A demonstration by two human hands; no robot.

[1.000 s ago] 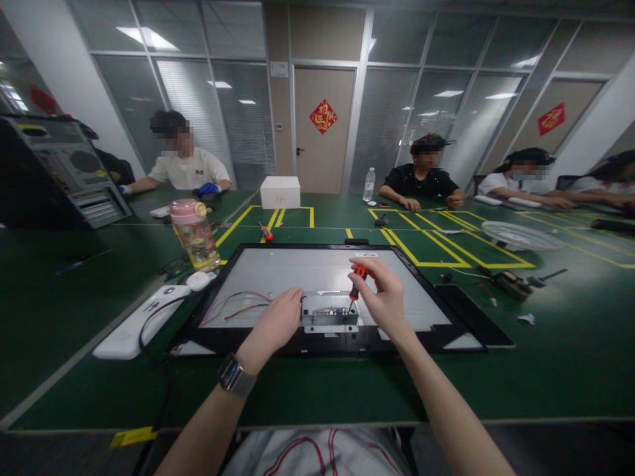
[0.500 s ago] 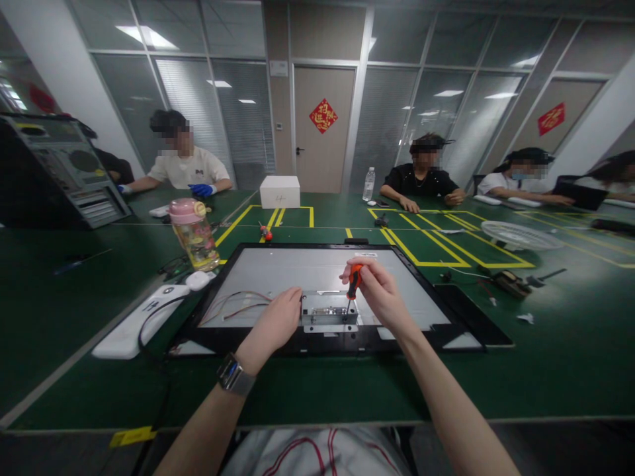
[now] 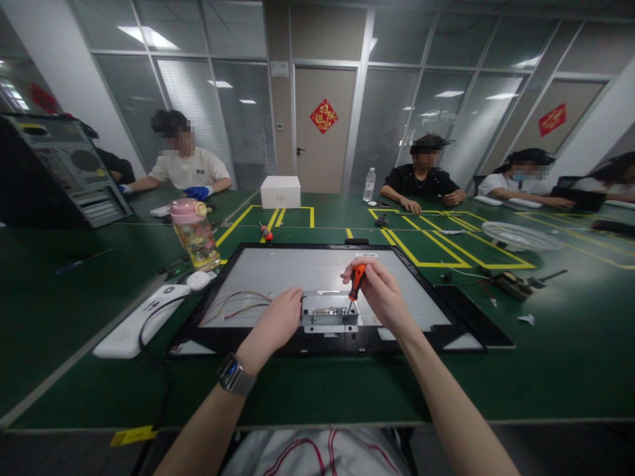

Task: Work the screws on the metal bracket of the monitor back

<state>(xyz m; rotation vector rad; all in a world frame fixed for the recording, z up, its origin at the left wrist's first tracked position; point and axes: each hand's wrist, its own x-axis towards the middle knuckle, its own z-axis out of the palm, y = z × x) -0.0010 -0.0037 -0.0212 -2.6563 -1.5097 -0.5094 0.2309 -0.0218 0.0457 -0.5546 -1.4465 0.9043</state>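
A flat display panel (image 3: pixel 417 291) with a black frame lies on the table in front of me. On its near middle part sits a metal bracket (image 3: pixel 322 318) with small fittings. My left hand (image 3: pixel 278 318) is closed at the bracket's left end, its fingertips partly hidden behind the metal. My right hand (image 3: pixel 380 291) grips an orange and black screwdriver (image 3: pixel 356 283) from above. The shaft points down, its tip at the bracket's right part. Thin wires (image 3: pixel 243 295) run across the panel beside my left hand.
A white power strip (image 3: pixel 141 320) and a pink-lidded bottle (image 3: pixel 193 231) stand left of the panel. A black tablet-like slab (image 3: pixel 479 317) lies at its right edge. Farther back are a white box (image 3: pixel 280 192), a computer case (image 3: pixel 59 172) and several seated people.
The screwdriver's handle leans slightly more to the right, and my right fingers have shifted a little around it. My left hand stays on the bracket.
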